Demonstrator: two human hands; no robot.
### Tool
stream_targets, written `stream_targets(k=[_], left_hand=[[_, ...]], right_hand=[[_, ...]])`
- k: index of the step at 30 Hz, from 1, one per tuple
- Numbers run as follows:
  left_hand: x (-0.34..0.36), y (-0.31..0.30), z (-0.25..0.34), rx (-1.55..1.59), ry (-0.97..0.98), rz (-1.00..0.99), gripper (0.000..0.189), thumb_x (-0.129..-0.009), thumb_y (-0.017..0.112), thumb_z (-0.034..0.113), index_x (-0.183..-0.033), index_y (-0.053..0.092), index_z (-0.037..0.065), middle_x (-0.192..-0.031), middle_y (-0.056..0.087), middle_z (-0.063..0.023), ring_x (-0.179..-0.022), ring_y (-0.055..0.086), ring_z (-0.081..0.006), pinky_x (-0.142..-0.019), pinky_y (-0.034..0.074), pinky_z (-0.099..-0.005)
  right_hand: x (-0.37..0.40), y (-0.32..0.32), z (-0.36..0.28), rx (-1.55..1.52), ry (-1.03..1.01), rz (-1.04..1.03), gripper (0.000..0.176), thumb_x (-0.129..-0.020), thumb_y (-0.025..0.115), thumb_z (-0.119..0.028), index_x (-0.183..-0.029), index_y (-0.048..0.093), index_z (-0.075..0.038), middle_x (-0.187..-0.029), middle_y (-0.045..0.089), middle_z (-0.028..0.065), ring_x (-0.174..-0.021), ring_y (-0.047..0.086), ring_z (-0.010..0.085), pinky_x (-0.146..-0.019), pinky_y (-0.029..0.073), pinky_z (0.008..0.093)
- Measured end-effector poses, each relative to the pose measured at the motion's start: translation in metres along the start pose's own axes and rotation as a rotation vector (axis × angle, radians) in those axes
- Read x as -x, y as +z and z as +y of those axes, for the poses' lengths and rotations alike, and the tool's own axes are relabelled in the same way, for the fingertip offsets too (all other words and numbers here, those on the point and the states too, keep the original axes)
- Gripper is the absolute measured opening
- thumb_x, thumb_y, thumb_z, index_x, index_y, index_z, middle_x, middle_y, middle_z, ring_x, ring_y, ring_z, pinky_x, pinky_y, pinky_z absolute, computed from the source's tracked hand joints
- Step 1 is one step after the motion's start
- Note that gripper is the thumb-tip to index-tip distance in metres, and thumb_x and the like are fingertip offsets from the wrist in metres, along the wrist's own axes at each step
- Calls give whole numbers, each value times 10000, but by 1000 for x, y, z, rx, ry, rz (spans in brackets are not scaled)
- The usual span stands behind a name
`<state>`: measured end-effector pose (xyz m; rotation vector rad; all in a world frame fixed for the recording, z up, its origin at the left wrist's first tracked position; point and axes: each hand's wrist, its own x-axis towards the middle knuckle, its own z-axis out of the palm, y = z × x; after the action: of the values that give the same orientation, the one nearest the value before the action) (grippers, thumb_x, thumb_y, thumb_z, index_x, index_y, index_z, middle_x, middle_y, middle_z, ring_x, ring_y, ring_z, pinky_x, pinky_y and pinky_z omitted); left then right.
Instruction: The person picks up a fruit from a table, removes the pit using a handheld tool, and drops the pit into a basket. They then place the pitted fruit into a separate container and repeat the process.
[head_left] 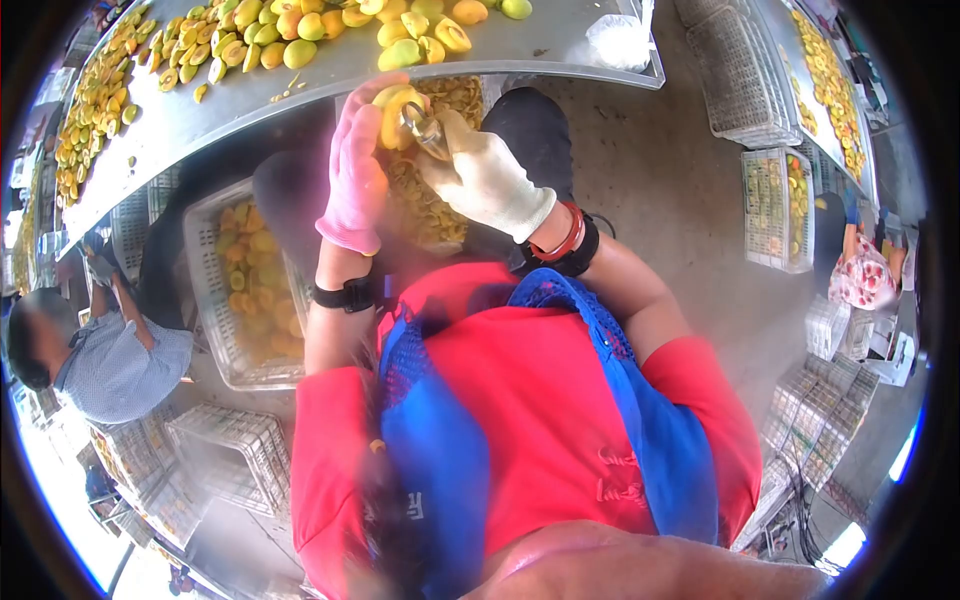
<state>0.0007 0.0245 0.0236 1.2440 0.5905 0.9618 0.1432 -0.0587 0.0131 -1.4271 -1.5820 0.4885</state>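
My left hand (pixel 358 170), in a pink glove, is closed around a cut yellow mango (pixel 392 133) just past the near edge of the steel table. A white glove covers my right hand (pixel 487 178), whose fingers are wrapped round a short metal tool with a curved, loop-like head (pixel 430 138). The tool's head touches the face of the mango; its exact shape is hard to make out. Below both hands, a container of yellow peelings and scraps (pixel 425 205) sits between my knees.
Halved mangoes (pixel 300 30) are heaped on the steel table (pixel 520 45), with a clear plastic bag (pixel 617 43) at its corner. A white crate of mangoes (pixel 200 290) stands at left, near a co-worker (pixel 120 360). Stacked crates (pixel 745 80) and another crate (pixel 778 210) stand right.
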Motion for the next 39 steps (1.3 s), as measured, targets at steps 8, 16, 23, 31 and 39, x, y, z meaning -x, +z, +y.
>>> stream_targets(k=[8, 16, 23, 31, 39], left_hand=[[9, 18, -3, -182, 217, 162, 599, -1027, 392, 509, -1254, 533, -28, -1031, 679, -140, -983, 637, -201, -929, 476, -299], [5, 11, 0, -256, 144, 180, 732, -1014, 308, 631, -1152, 603, -25, -910, 690, -133, -876, 647, -207, -839, 506, -309], [9, 28, 15, 334, 25, 323, 683, -1017, 328, 612, -1164, 611, 8, -1025, 683, -170, -880, 660, -270, -838, 537, -383], [11, 31, 14, 67, 250, 345, 496, -1049, 351, 413, -1151, 584, -12, -1031, 667, -156, -897, 635, -230, -869, 509, -348], [11, 25, 17, 77, 78, 362, 596, -1048, 293, 475, -1059, 630, -17, -940, 686, -144, -848, 639, -230, -842, 508, -338]], right_hand=[[1, 0, -17, -104, 38, -61, 345, -830, 670, -109, -1077, 465, 16, -758, 643, 248, -733, 651, 462, -621, 530, 507], [6, 6, -4, 7, 26, -196, 507, -850, 624, -32, -1336, 478, -34, -974, 628, 225, -804, 656, 426, -655, 534, 447], [-3, 12, -25, -215, -18, -39, 344, -854, 652, -86, -1126, 465, 8, -845, 660, 246, -802, 657, 456, -669, 532, 494], [-8, 5, -29, -202, -4, -112, 339, -842, 669, -88, -1093, 471, 25, -859, 659, 260, -821, 655, 460, -681, 532, 496], [-8, 4, -19, -174, -7, -236, 378, -849, 660, -76, -1169, 483, 23, -865, 655, 225, -808, 660, 441, -690, 533, 445]])
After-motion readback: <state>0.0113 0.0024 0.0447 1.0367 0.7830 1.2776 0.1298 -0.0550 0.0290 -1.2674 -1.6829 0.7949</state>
